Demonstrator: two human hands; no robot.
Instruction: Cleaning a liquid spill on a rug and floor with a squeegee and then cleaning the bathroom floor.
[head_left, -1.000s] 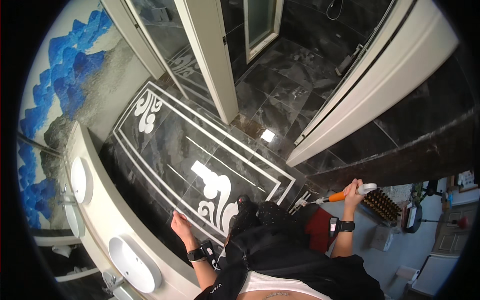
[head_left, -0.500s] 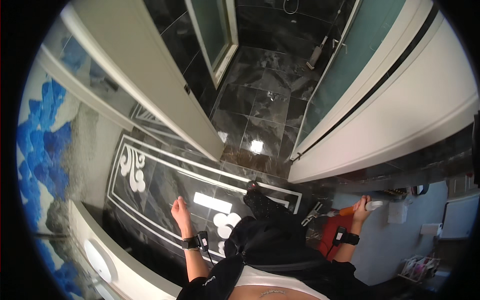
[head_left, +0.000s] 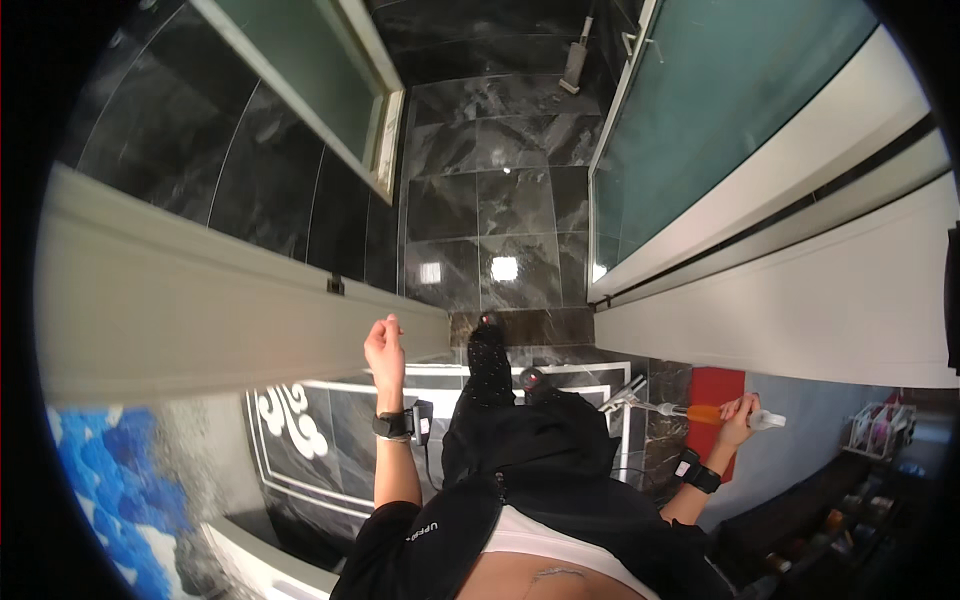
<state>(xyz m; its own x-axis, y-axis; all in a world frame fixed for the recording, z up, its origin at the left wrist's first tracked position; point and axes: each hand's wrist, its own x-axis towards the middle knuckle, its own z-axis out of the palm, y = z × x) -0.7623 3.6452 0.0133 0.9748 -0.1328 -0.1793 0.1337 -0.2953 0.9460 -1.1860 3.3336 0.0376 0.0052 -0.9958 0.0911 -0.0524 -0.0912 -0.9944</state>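
Observation:
In my right hand (head_left: pixel 738 420), out to my right, is a tool (head_left: pixel 703 412) that looks like a squeegee. It has an orange grip, a whitish end past my fingers, and a grey shaft running left to a T-shaped head. My fingers are wrapped round the grip. Ahead of me on the left, my left hand (head_left: pixel 384 348) is raised with its fingers curled in, and nothing shows in it. It is nearest to the pale door panel (head_left: pixel 230 330).
A dark tiled doorway floor (head_left: pixel 510 210) lies ahead, with a frosted glass door (head_left: pixel 720 130) on its right. Beyond it a flat-headed mop (head_left: pixel 574 72) leans. A raised sill (head_left: pixel 550 327) crosses my way. To the right are a red mat (head_left: pixel 716 385) and a wire basket (head_left: pixel 880 428).
I have stepped forward to the doorway, one foot now at the sill. The view has turned left-to-right, with the door panel now nearer my left hand. The right hand keeps its tool.

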